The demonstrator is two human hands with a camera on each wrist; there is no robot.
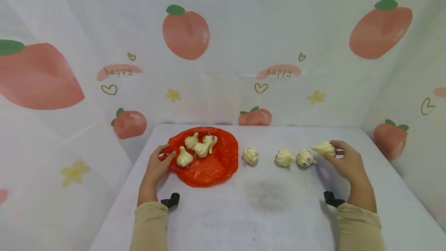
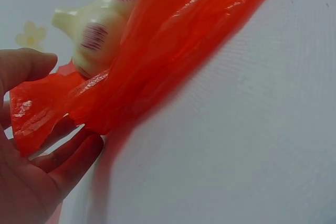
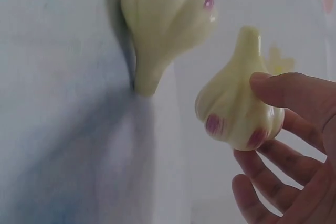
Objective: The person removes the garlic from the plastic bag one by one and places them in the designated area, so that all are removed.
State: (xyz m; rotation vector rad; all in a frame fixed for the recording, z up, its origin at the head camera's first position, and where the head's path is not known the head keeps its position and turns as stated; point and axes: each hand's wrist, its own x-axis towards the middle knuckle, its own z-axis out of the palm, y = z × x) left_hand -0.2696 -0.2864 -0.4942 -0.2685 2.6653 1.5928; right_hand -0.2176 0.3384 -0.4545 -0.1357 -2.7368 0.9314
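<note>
My right hand (image 1: 346, 162) is pinching a garlic bulb (image 1: 325, 149) at the right, thumb lying along one side and fingers supporting it from behind and beneath its base. I am gripping the fat end, I judge, because the round body is giving more purchase than the thin stem, which is pointing left. The bulb is seemingly hanging above the table (image 1: 216, 220).

At the left, my left hand (image 1: 158, 165) is holding the left edge of the red plastic bag (image 1: 209, 171): fingers are curving under it and the thumb is lying over. How hard the thumb is pressing, I cannot tell. The plastic is looking thin and limp, so I am probably steadying the rim against sagging.

Four loose bulbs (image 1: 184, 159) are lying within that rim, toward the far left, their weight likely helping pin the plastic down. Between bag and right hand, three more bulbs (image 1: 285, 158) are resting in a line: one beside the bag, two close together farther right.
</note>
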